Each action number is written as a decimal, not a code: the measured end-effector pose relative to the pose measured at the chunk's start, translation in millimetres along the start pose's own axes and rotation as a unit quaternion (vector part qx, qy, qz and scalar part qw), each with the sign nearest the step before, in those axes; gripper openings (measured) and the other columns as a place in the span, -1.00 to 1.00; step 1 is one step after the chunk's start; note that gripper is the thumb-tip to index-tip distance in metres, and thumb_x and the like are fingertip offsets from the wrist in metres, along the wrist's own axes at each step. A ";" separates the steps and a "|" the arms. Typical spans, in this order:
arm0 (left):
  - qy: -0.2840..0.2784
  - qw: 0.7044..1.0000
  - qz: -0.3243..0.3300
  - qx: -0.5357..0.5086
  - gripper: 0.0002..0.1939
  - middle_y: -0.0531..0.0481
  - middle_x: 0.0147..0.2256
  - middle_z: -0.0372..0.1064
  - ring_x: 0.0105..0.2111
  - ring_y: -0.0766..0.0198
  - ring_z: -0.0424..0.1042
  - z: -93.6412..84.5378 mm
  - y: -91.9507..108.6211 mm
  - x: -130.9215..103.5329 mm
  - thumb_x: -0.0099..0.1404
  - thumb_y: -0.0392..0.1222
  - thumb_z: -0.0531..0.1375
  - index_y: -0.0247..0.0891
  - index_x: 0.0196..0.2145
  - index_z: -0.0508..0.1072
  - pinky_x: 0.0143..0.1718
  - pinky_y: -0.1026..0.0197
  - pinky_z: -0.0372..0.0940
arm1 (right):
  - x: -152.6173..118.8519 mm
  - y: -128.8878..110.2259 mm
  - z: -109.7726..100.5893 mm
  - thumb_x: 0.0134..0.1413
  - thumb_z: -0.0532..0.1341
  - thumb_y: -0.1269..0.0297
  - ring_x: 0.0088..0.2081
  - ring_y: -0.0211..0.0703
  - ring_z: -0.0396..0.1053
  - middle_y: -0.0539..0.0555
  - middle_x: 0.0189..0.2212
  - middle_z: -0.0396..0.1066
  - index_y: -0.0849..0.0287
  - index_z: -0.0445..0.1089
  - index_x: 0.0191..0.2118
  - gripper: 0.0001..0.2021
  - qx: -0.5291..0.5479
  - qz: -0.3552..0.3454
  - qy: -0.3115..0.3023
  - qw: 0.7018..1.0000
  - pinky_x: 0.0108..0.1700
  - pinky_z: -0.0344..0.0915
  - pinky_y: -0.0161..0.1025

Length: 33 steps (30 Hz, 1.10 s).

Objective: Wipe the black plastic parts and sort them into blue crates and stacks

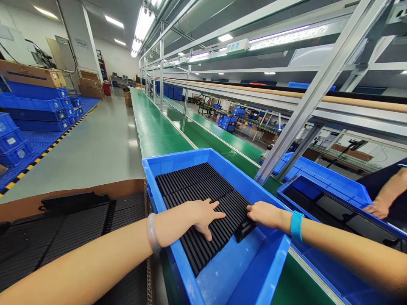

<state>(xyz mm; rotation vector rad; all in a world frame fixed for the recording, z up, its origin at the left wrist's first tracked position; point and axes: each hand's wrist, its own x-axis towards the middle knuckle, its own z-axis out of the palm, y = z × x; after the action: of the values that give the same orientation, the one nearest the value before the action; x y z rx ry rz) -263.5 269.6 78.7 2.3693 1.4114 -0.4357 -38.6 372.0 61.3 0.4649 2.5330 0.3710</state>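
Rows of thin black parts [197, 186] stand packed side by side in a blue bin [176, 159]. My left hand [206, 216] rests on top of the rows with its fingers spread. At the right side of the same bin, my right hand [259, 212] has its fingers closed at the end of the rows, on a black part [244, 229] whose upper end is partly hidden by the fingers. The near end of the bin shows its bare blue floor.
At the left stands a cardboard box [127, 185] full of black parts. A green work surface [159, 127] runs under and beyond the bin. A slanted metal post [305, 106] rises at the right, near another person's hand [378, 208] at a second blue bin [333, 182].
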 end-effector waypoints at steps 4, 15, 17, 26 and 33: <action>-0.003 1.000 0.001 0.002 0.00 -0.26 0.35 -0.30 0.31 -0.22 -0.18 -0.1 -1.7 -0.6 0.05 0.06 0.37 -0.07 0.31 -0.07 0.20 -0.24 0.06 | 3.2 -0.8 4.2 0.07 0.21 0.53 -0.36 -0.15 0.46 0.17 -0.38 0.50 0.33 0.48 -0.36 -0.91 -0.035 0.011 -0.017 0.999 -0.35 0.30 -0.26; -0.007 1.000 0.005 -0.015 -0.01 -0.25 0.36 -0.30 0.29 -0.31 -0.14 -0.1 -1.9 -0.6 0.04 -0.03 0.38 -0.06 0.31 -0.05 0.19 -0.27 0.07 | 17.4 -9.9 9.0 0.13 0.19 0.54 -0.43 -0.23 0.45 0.01 -0.51 0.48 0.27 0.44 -0.46 -0.83 -0.104 -0.049 0.004 0.993 -0.41 0.30 -0.32; -0.007 1.000 0.005 -0.016 -0.02 -0.25 0.36 -0.28 0.30 -0.29 -0.14 -1.7 -1.3 -2.2 0.05 -0.05 0.38 -0.07 0.31 -0.05 0.19 -0.25 0.08 | 17.8 -11.5 8.7 0.05 0.18 0.61 -0.44 -0.17 0.47 0.07 -0.53 0.49 0.26 0.45 -0.50 -0.80 -0.113 -0.047 0.021 0.992 -0.49 0.18 -0.33; -0.010 1.000 0.005 -0.002 -0.04 -0.22 0.37 -0.29 0.31 -0.22 -0.13 -2.4 -0.2 -3.8 0.08 0.01 0.35 -0.02 0.31 -0.06 0.21 -0.21 0.05 | 17.7 -6.6 14.0 0.09 0.06 0.64 -0.59 -0.10 0.42 0.11 -0.62 0.40 0.28 0.41 -0.36 -0.78 -0.137 0.028 0.085 0.986 -0.65 -0.20 -0.22; -0.008 1.000 0.008 -0.001 -0.03 -0.18 0.37 -0.29 0.30 -0.27 -0.12 2.3 -4.2 1.3 0.07 0.06 0.33 0.00 0.32 -0.07 0.17 -0.28 0.09 | 19.9 -2.0 23.6 -0.05 0.15 0.68 -0.55 -0.03 0.46 0.15 -0.59 0.44 0.27 0.44 -0.48 -0.79 -0.137 0.019 0.085 0.987 -0.62 -0.10 -0.25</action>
<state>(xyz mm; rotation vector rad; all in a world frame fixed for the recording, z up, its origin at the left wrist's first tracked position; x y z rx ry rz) -266.9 271.4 75.5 2.3691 1.3841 -0.4489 -42.1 382.0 32.2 0.3894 2.5833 0.7902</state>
